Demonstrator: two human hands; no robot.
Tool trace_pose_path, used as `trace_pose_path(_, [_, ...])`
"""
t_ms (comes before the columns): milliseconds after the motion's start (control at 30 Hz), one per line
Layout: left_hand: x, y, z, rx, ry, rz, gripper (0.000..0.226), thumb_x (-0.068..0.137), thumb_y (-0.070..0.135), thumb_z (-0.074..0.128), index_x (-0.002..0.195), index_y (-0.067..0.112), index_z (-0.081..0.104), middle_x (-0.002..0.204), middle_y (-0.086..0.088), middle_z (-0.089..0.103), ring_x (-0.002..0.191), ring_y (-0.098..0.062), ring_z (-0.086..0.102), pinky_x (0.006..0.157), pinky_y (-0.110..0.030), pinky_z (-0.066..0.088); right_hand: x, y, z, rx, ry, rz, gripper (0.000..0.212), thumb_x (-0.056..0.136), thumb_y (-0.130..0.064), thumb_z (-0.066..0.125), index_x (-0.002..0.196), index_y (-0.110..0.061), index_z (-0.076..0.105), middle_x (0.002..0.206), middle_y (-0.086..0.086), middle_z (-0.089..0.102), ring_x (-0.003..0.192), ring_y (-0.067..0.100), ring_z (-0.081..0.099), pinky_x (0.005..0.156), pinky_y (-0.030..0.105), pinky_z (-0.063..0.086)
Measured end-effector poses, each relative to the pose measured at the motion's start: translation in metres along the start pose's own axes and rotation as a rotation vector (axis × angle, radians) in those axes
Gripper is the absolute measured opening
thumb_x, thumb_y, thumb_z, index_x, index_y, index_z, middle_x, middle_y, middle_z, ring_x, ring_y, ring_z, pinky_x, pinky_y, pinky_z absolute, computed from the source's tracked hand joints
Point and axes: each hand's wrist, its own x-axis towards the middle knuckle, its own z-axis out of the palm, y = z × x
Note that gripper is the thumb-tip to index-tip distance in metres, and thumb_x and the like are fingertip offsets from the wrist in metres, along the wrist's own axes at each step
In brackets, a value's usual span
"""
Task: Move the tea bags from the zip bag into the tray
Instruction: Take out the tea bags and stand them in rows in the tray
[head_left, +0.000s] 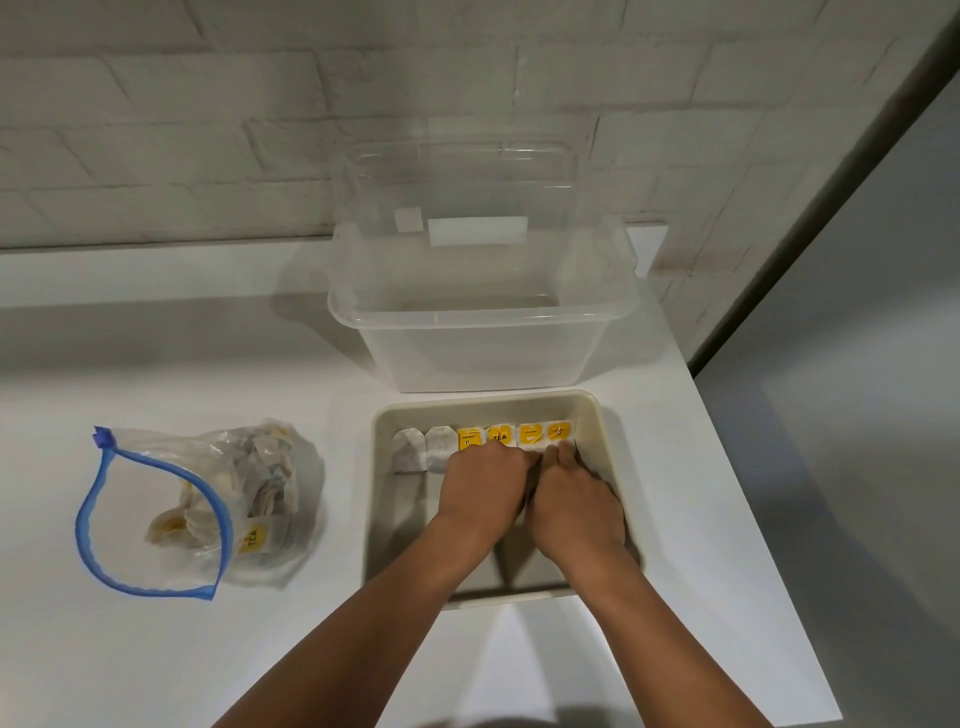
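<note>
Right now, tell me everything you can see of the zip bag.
The zip bag is clear, crinkled plastic with a blue zip strip around its mouth, which gapes wide open toward the camera. It lies slumped on the white counter, left of the beige tray and apart from it. Inside, a loose heap of tea bags remains, one showing a yellow tag. Neither hand touches it.

Clear plastic bin (483, 332) on white counter (156, 364), lid (457, 192) prob. leaning vs brick wall (208, 104).
</note>
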Motion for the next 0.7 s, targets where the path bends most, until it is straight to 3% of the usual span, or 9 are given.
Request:
trace_pose_path(200, [0.0, -0.001, -0.003, 0.034, -0.111, 0.001, 0.011, 0.088, 0.027, 0.067, 0.092, 0.034, 0.074, 0.075, 0.004, 0.07, 0.064, -0.017, 0.068, 0.047, -0.025, 0.03, 0.001, 0.001, 0.003, 0.0, -0.055, -0.002, 0.054, 0.104, -0.019, 0.032, 0.156, -0.008, 0.023, 0.166, 0.006, 0.014, 0.135, 0.028, 0.049, 0.104, 0.035, 0.042])
trace_pose_path(367, [-0.001, -0.002, 0.0, 0.045, -0.025, -0.015, 0.024, 0.098, 0.018, 0.048, 0.104, 0.023, 0.07, 0.098, -0.003, 0.071, 0.089, -0.025, 0.069, 0.06, -0.03, 0.037, -0.001, 0.0, 0.002, 0.02, 0.008, 0.004, 0.051, 0.104, -0.021, 0.03, 0.153, -0.007, 0.028, 0.162, 0.006, 0.024, 0.129, 0.028, 0.053, 0.099, 0.035, 0.045])
trace_pose_path(533, [-0.006, -0.01, -0.014, -0.104, 0.037, -0.082, 0.023, 0.097, 0.026, 0.049, 0.111, 0.029, 0.068, 0.098, -0.001, 0.072, 0.094, -0.025, 0.069, 0.069, -0.031, 0.037, -0.01, -0.004, -0.01, 0.007, 0.148, -0.063, 0.037, 0.099, -0.026, 0.041, 0.133, -0.017, 0.05, 0.128, 0.004, 0.061, 0.113, 0.027, 0.062, 0.083, 0.033, 0.049])
trace_pose_path(700, [-0.034, -0.036, -0.048, -0.264, 0.134, -0.23, 0.026, 0.099, 0.041, 0.044, 0.111, 0.034, 0.066, 0.095, 0.0, 0.072, 0.091, -0.025, 0.068, 0.071, -0.031, 0.044, -0.025, -0.016, -0.027, 0.085, 0.257, -0.182, 0.031, 0.099, -0.035, 0.042, 0.127, -0.03, 0.056, 0.11, -0.005, 0.071, 0.104, 0.024, 0.066, 0.072, 0.032, 0.047])
